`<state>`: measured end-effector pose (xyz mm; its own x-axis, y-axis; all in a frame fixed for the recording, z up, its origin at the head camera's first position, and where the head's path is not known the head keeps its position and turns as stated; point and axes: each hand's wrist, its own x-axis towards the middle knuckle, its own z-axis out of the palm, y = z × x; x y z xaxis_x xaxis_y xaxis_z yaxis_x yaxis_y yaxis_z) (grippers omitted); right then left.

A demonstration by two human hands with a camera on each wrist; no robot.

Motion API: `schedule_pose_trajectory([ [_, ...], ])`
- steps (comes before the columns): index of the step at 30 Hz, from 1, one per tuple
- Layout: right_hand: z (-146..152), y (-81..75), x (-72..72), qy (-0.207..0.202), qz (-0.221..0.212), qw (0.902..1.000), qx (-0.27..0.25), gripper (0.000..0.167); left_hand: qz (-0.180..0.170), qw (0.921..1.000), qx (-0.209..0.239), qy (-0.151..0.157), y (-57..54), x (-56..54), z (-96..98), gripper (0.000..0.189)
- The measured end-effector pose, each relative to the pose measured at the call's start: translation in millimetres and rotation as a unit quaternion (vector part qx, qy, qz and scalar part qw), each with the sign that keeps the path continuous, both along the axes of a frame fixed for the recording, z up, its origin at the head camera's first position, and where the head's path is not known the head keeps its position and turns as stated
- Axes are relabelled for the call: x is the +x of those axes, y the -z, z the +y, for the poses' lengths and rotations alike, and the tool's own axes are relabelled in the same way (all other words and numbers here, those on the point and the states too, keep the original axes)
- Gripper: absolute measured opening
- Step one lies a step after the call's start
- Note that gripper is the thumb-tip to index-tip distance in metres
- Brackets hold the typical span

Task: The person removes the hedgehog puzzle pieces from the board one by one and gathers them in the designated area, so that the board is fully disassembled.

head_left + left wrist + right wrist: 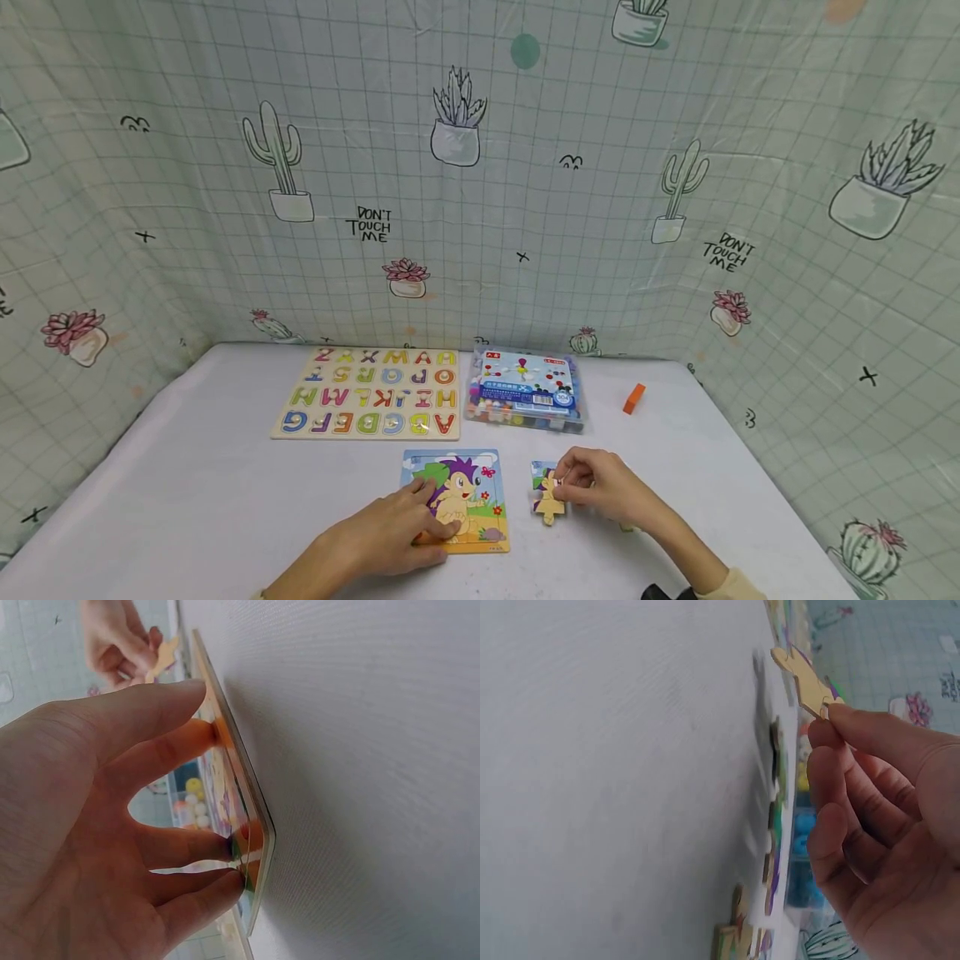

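Observation:
A square wooden puzzle board (489,500) with a purple-spined hedgehog picture lies on the table. My left hand (390,527) rests on its left and lower part, fingers spread; in the left wrist view the fingertips (225,844) touch the board's face. To the right of the board, my right hand (600,485) pinches a puzzle piece (548,505) between thumb and index finger. In the right wrist view that cream piece (802,681) is held above the table. Several loose puzzle pieces (775,844) lie under and near the right hand, partly hidden by it in the head view.
Behind the puzzle stand a wooden alphabet board (365,393) and, beside it, a clear plastic box (525,390) of colourful parts. An orange block (633,398) lies at the back right. A patterned curtain (480,208) encloses the white table (225,467).

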<state>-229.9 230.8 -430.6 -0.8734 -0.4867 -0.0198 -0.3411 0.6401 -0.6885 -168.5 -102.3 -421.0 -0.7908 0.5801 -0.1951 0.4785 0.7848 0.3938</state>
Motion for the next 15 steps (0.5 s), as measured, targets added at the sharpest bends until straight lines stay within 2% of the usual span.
schedule_pose_trajectory([
  [15,20,2.4,3.0,0.020,0.013,0.9991,0.036,0.017,0.000,0.9999,0.010,-0.008,2.2,1.2,-0.4,0.033],
])
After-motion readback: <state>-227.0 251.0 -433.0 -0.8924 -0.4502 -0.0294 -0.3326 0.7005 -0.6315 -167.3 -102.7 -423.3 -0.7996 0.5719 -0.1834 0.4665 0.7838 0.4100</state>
